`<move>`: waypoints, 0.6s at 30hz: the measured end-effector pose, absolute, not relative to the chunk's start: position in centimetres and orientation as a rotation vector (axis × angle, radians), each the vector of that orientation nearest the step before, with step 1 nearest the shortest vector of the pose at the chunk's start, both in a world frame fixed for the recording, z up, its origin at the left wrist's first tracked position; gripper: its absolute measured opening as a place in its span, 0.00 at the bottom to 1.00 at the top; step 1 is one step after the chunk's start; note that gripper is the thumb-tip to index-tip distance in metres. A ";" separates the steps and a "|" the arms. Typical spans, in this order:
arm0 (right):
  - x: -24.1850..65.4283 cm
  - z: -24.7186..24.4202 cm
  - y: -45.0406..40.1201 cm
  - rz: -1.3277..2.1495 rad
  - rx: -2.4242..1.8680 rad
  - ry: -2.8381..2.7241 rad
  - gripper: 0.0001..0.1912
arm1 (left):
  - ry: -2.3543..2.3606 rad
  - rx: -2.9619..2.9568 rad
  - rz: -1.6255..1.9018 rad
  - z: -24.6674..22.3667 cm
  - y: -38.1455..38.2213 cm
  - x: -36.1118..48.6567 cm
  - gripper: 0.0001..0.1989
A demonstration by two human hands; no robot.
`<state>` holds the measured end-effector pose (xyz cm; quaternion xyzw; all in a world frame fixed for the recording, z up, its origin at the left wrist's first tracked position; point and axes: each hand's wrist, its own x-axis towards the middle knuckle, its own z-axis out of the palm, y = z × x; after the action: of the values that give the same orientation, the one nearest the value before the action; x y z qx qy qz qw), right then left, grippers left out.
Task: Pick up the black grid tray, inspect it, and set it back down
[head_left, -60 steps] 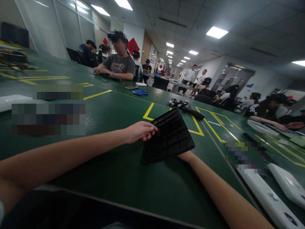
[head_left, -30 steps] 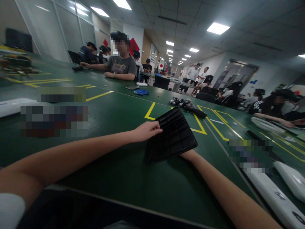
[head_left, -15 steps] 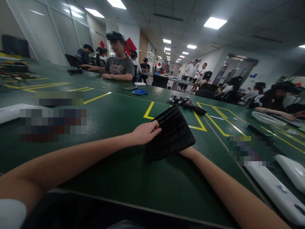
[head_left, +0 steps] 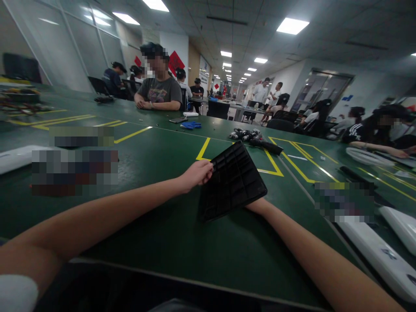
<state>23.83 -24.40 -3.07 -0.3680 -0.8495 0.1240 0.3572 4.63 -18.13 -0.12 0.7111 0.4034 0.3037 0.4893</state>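
Green table (head_left: 156,242) beneath; black tray (head_left: 232,180) tilted over it, apparently propped by your right hand (head_left: 256,205), grip hidden, so its compartments face your left hand (head_left: 195,175), fingers curled at its edge, cannot tell whether pinching anything.

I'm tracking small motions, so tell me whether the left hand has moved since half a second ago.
Yes. Against the yellow tape, the left hand has shifted slightly left, its fingertips drawing back toward the black tray's edge.

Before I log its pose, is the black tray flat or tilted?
Tilted: the tray has its gridded face toward us, the right hand mostly hidden behind it.
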 end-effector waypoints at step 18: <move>24.1 -3.3 -24.7 0.395 -1.054 -2.081 0.26 | 0.864 2.582 0.634 -1.0 -17.8 4.1 0.26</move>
<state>24.09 -24.69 -3.33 -0.4124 -0.8142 0.1547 0.3783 4.05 -17.82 -1.04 0.9098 0.3045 0.2233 0.1723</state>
